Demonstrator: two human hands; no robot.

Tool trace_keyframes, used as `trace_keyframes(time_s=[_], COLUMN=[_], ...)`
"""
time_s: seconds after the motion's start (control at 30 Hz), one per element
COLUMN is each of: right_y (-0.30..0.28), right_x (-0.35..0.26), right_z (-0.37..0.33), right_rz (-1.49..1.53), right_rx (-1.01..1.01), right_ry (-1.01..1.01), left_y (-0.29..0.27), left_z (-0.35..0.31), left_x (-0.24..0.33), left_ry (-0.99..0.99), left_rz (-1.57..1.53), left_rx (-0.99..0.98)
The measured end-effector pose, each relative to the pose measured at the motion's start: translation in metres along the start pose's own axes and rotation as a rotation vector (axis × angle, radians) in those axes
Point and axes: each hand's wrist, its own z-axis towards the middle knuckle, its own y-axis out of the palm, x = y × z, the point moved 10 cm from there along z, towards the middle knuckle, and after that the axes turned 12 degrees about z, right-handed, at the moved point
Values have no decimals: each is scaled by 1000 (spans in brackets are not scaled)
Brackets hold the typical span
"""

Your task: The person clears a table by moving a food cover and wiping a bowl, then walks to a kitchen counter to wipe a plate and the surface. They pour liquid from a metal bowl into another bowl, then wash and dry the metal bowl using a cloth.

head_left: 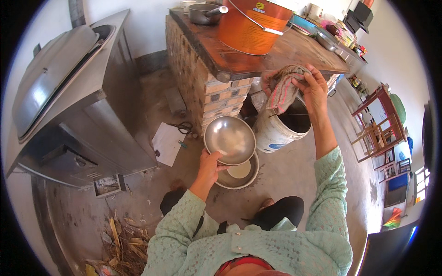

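Observation:
A shiny metal bowl (229, 134) is gripped at its near rim by my left hand (208, 169), its inside facing up. Below it on the floor, partly covered, another metal bowl (251, 177) contains a pale, milky liquid (240, 170). My right hand (314, 87) is raised to the right, its fingers pinching a brownish cloth (286, 88) with red stripes. The cloth hangs at the table's edge, over the rim of a white bucket (270, 133) whose inside looks dark.
An orange bucket (248, 27) and a saucepan (202, 14) stand on a wooden top (294, 60) over brickwork. At left is a metal stove (110, 133) with a large lid. Scissors (184, 127), white paper (168, 142) and kindling (126, 244) lie on the floor.

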Motion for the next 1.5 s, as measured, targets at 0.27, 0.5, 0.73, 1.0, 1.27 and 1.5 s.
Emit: trace_keyframes(time_s=[0.27,0.5,0.73,1.0,1.27,1.5], right_y=[76,150,116,-28,-18,-162], right_x=[-16,84,98,161,219,333], right_z=[4,6,-71,-147,-245,-330], right_rz=[-145,-788,-781,-667,99,231], right_rx=[-208,-599,-592,-70,27,617], right_ry=[-326,-126,-51,431,870,924], left_y=[-7,-10,-5,-10,-12,-30], left_z=[0,3,-6,-5,-8,-10], left_x=[3,5,15,13,16,32], left_ry=[1,-2,33,26,52,147], left_rz=[-2,-13,-11,76,123,270], left_rx=[25,46,8,-2,-26,173])
